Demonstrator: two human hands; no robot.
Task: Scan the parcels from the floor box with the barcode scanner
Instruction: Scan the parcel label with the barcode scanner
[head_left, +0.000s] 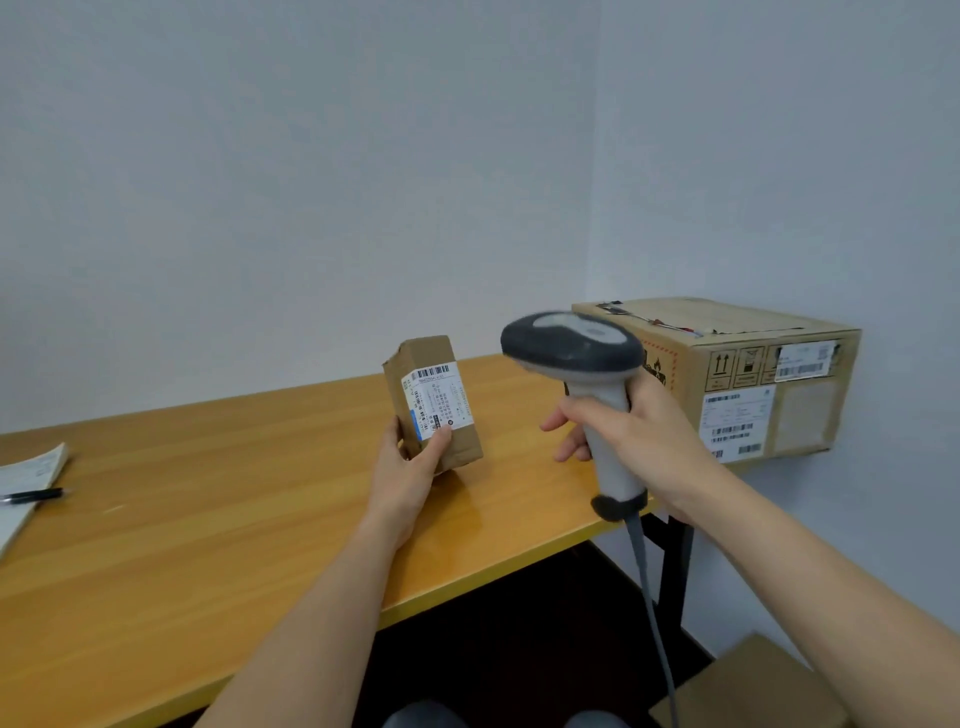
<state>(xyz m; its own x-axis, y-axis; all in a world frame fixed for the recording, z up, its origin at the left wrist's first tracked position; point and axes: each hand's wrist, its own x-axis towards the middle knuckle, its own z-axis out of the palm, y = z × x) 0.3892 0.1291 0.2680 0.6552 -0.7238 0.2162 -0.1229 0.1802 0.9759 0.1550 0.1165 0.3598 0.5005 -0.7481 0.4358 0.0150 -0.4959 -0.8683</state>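
My left hand (408, 460) grips a small brown cardboard parcel (434, 400) by its lower end and holds it upright just above the wooden table (234, 493). Its white barcode label faces me. My right hand (631, 434) is closed around the handle of a grey barcode scanner (576, 358), whose dark head points left toward the parcel, a short gap away. The scanner's cable hangs down past the table's front edge. A corner of the brown floor box (753, 686) shows at the bottom right.
A large cardboard carton (748, 379) with labels sits on the table's right end against the wall. A notebook (28, 483) with a black pen (31, 495) lies at the left edge. A black table leg (672, 566) stands below the right end.
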